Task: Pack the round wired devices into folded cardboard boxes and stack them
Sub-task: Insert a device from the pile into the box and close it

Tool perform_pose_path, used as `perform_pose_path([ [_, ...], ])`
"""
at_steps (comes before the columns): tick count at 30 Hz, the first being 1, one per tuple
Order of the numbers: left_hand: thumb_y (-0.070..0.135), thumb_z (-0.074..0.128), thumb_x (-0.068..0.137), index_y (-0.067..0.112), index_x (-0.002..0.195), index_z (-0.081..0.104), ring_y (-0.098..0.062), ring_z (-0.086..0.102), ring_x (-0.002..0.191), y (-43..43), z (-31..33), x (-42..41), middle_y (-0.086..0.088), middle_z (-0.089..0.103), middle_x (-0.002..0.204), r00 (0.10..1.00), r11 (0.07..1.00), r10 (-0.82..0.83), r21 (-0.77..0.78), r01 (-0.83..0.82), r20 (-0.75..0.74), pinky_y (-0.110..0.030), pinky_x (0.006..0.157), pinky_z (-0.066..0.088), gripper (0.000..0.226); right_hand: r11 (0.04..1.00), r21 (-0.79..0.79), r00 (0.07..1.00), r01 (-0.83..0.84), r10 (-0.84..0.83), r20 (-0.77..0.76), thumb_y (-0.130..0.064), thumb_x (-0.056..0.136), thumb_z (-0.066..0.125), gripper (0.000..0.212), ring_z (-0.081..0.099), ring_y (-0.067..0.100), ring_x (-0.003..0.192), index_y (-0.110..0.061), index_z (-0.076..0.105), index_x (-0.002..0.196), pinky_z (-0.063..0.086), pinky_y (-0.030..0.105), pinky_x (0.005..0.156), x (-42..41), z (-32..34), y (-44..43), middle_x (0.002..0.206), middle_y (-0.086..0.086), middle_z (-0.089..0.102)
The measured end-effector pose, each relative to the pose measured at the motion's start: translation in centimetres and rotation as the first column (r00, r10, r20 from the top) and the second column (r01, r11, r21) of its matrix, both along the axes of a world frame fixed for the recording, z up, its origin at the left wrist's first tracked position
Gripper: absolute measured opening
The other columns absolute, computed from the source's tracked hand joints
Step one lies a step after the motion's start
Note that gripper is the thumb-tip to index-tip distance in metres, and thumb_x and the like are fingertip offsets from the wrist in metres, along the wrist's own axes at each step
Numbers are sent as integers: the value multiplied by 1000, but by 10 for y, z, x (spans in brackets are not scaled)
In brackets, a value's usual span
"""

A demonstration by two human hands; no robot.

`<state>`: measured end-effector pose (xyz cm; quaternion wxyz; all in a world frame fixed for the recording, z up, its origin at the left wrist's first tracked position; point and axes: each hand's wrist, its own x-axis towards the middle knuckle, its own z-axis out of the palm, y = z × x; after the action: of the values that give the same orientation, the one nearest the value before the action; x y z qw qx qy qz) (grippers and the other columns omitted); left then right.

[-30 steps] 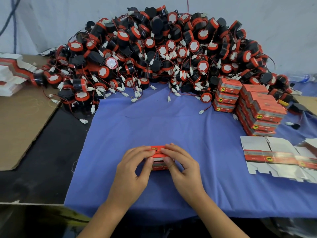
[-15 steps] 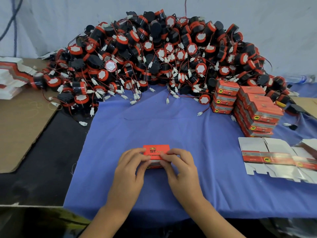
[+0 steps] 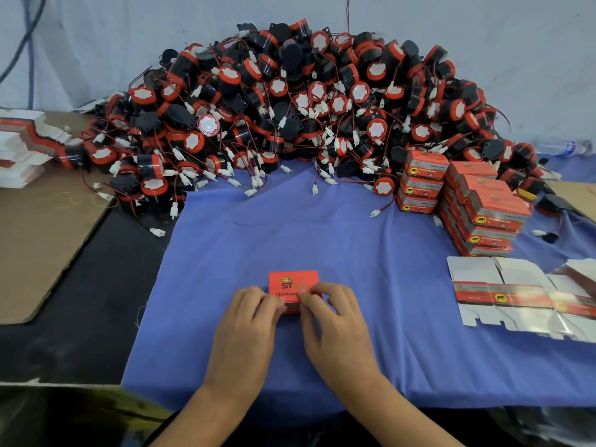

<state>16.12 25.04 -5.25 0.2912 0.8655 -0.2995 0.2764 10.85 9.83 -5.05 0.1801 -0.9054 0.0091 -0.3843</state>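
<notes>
Head view: top of red box (image 3: 293, 285), covered a second ago, now exposed near table (image 3: 322, 237) front edge. Its near side is pinched by left hand (image 3: 248, 321) and right hand (image 3: 335, 321). Closed; stacking judged next.

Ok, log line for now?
phase: boxing | small red cardboard box: on blue cloth | left hand: pinches box | right hand: pinches box

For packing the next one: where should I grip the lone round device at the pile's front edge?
Probably pinch the lone round device across its red rim, coming from the near side: it lies free on the cloth, face toward you. Avoid its thin wire.
</notes>
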Motion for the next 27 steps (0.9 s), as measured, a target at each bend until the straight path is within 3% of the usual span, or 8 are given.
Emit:
perform_pose_path([
  [5,24,60,97,10,89,66,-18,58,77,0,5,-1,3,50,95,977,992,-67,-117,44,-202,-41,64,54,17,998,-55,998,27,-30,-58,0,81,78,27,64,25,93,-8,76,106,54,33,52,-4,2,1,107,5,68],
  [8,17,67,95,15,90,66,-8,55,78,1,7,0,10,46,99,963,979,-121,-188,76,-240,-28,71,50,6,999,-25,988,-36,32,-148,7,78,74,46,67,27,100,-10,74,120,60,34,60,-10,2,-3,121,5,66],
  [12,10,73,92,21,87,67,0,64,91,0,9,5,13,53,107,908,943,-182,-329,53,-377,-13,81,50,13,966,251,955,-57,126,-268,1,90,62,58,61,8,105,-28,63,139,51,20,85,-19,4,-6,144,-1,44],
  [14,5,74,91,23,90,71,2,68,97,0,11,7,16,65,109,838,899,-237,-439,-3,-492,-14,87,53,18,929,368,941,-43,162,-298,-2,92,60,66,58,1,105,-34,51,149,49,18,91,-19,8,-6,138,-6,47],
  [16,1,73,92,26,100,70,2,69,100,-5,15,7,15,73,104,769,843,-300,-534,-62,-564,-13,88,53,26,795,607,947,4,192,-258,3,92,59,69,62,2,108,-27,45,152,48,15,96,-15,11,-8,127,-6,58],
  [19,-4,68,93,26,118,62,2,68,105,-27,19,4,10,73,113,668,756,-398,-637,-151,-629,-10,90,50,39,446,882,963,151,135,-233,7,90,61,51,67,-3,106,-18,58,135,51,11,92,-6,17,-20,120,-3,69],
  [21,-6,63,95,25,120,65,3,66,109,-50,22,3,11,72,118,653,758,-416,-638,-135,-633,-12,96,49,41,338,921,969,192,85,-233,8,89,59,39,70,0,104,-20,69,113,53,14,89,-2,25,-31,113,-1,75],
  [27,-16,51,92,19,125,68,0,67,110,-132,37,20,7,72,120,596,744,-475,-657,-122,-648,-17,100,49,51,360,922,990,140,-21,-142,10,84,52,40,59,9,83,-20,76,94,49,29,78,16,56,-84,91,5,73],
])
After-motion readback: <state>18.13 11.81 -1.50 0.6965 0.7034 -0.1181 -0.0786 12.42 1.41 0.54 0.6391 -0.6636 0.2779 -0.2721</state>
